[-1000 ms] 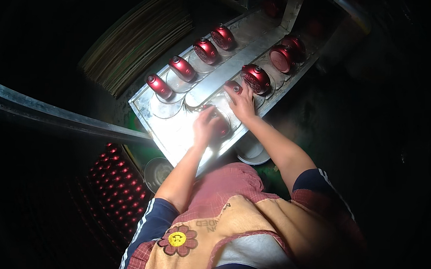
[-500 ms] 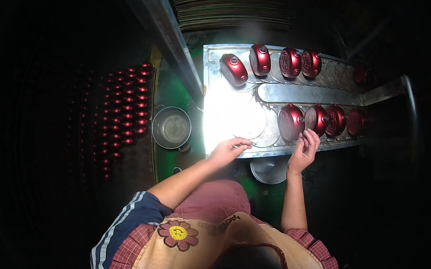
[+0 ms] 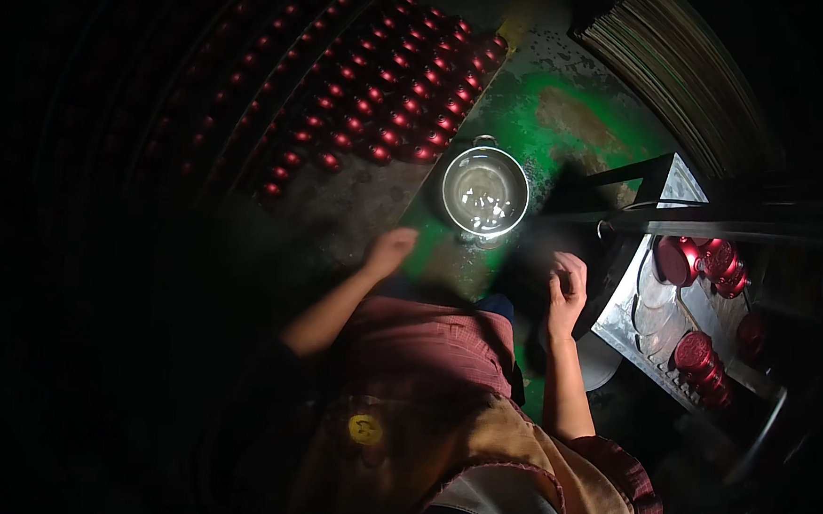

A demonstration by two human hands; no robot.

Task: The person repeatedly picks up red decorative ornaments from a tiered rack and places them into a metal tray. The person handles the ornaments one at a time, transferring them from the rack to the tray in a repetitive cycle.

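Observation:
My left hand is raised in front of the apron, near the dim left floor area. Motion smears its fingers, and whatever they may hold does not show. My right hand is up beside the metal table, fingers bent in toward the thumb; I cannot make out anything in it. Between and beyond both hands, a round metal pot with a loop handle stands on the green-stained floor, bright reflections inside it. Glossy red rounded containers stand on the conveyor-like metal table at right.
Rows of many similar red containers fill the far left. A stack of thin sheets lies at the far right. A dark metal bar crosses above the table. Under the table's near edge sits a pale basin.
My view has swung left, so the table now lies at the right and the pot near the middle. Both hands have come away from the table and its red containers.

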